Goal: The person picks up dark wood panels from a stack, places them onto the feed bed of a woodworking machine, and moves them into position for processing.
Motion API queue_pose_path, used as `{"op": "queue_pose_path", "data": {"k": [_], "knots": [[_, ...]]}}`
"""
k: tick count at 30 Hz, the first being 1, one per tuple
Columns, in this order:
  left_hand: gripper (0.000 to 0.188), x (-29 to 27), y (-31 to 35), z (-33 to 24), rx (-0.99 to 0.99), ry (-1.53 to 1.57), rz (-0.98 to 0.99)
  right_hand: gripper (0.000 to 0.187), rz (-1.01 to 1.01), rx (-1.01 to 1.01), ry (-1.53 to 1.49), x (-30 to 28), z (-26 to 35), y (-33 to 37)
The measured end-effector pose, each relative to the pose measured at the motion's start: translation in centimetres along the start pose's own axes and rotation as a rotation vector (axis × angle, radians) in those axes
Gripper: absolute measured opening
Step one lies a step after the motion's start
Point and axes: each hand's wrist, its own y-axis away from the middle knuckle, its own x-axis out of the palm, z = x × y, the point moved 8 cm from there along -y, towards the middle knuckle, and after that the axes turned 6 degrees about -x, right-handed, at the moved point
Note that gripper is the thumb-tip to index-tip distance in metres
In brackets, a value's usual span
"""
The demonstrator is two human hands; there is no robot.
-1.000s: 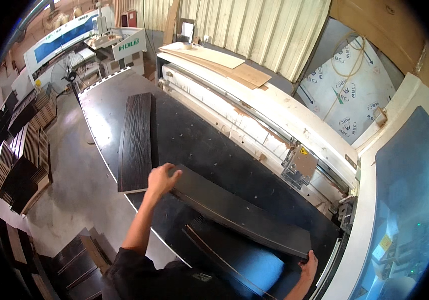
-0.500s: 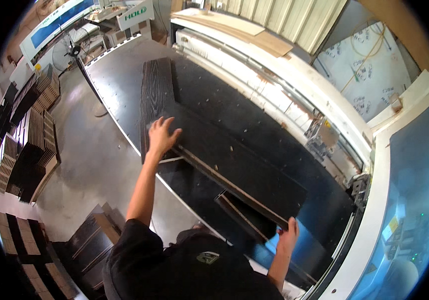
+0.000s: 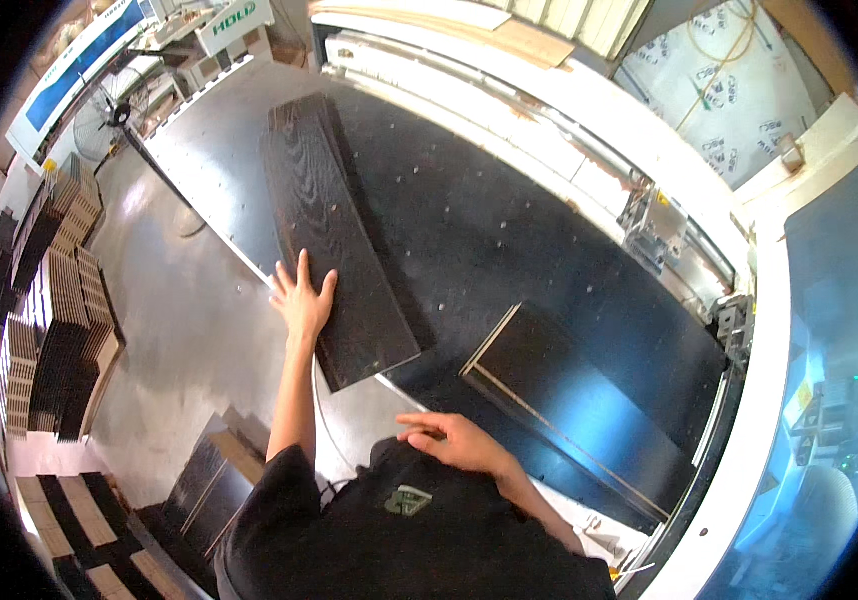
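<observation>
A long black wood-grain board lies on the dark perforated machine bed. My left hand rests flat on that board's near left edge, fingers spread. A stack of black boards with pale edges sits on the bed to the right, near the front. My right hand hovers low in front of my chest, just left of that stack, fingers loosely apart and holding nothing.
Stacks of dark and pale boards stand on the concrete floor at left, more boards beside my legs. A white machine gantry runs along the bed's far side. A blue-windowed cabinet is at right.
Both hands have let go of the black board they carried; it now lies on the stack at right. My left hand moved onto the long board, my right hand drew back toward my chest.
</observation>
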Motion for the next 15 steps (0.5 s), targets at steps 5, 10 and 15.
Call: {"op": "queue_pose_path", "data": {"k": [5,10,15], "knots": [[0.081,0.8,-3.1,-0.5,-0.001,0.022,-0.018,0.041,-0.295,0.13,-0.042,-4.6,-2.7,3.5],[0.078,1.0,-7.5,-0.9,0.124,0.047,-0.097,0.039,-0.502,0.117,-0.081,-7.3,-3.8,7.5],[0.08,1.7,-11.5,-0.3,0.137,0.041,-0.065,0.038,-0.621,0.122,-0.063,-8.7,-3.4,10.2]]}}
